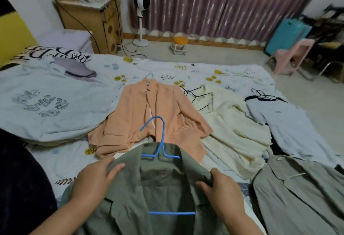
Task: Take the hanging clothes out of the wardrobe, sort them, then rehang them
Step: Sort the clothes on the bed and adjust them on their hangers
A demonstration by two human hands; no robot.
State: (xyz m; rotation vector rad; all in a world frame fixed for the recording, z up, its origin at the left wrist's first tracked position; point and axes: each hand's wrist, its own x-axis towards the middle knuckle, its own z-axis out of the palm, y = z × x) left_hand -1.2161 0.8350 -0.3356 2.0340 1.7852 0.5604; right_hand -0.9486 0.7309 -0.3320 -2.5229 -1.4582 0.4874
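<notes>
Head view: left hand [93, 179] and right hand [221, 188] are each pinching a shoulder of the green jacket [149, 188] over the bed [232, 71]; uneven tugging is risking slipping it off the blue hanger [162, 153].

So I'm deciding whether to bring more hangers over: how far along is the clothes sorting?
Taken out: the peach jacket, cream garment, pale blue dress and grey jacket lie spread on the bed. In hand: the left hand and right hand grip the green jacket on its blue hanger. Left: rehanging; the wardrobe is out of view.
</notes>
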